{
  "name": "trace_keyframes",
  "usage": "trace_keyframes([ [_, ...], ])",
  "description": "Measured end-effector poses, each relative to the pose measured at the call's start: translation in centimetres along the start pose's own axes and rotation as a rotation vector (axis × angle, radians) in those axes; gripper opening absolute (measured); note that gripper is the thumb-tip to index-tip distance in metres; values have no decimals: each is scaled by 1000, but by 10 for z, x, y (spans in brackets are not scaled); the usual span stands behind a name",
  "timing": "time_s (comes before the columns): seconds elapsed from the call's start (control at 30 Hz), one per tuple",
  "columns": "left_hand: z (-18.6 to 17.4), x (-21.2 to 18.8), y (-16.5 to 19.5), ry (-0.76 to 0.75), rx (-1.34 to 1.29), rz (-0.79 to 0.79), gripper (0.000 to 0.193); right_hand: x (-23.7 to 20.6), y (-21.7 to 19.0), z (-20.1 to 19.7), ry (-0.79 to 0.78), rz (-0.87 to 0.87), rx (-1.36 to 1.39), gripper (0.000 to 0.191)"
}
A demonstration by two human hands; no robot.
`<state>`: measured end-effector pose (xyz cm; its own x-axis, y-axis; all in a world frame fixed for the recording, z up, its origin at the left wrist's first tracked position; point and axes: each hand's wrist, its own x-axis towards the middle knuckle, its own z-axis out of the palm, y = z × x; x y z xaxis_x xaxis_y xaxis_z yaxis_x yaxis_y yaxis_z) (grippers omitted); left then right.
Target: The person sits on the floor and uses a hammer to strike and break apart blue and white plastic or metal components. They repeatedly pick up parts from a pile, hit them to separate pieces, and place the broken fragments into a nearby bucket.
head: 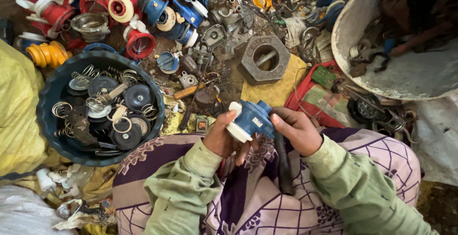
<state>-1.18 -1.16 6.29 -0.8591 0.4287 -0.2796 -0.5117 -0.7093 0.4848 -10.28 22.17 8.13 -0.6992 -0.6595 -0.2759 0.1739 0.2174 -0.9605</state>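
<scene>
One head camera looks steeply down from close above the person's lap; the cluttered floor fills the upper frame.

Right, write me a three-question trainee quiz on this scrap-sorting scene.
1. True or false: both hands grip the blue and white plastic fitting.
2. What fills the dark round tub? A) springs and black discs B) red caps C) cloth
3. Which side of the person does the large hexagonal metal nut lie: ahead or behind?

Key: 1 true, the left hand and right hand both hold it; 2 A; 3 ahead, on the ground beyond the hands.
</scene>
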Motion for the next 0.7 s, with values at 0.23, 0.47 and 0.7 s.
trace_keyframes([
  [0.23,-16,8,-13,-46,-71,9,73,3,0,0,-2,9,-1,54],
  [0.47,-24,11,-22,-73,17,63,58,2,-10,4,-28,-6,24,56],
  [0.7,-23,20,-22,58,434,406,46,5,33,-16,149,87,-452,50],
])
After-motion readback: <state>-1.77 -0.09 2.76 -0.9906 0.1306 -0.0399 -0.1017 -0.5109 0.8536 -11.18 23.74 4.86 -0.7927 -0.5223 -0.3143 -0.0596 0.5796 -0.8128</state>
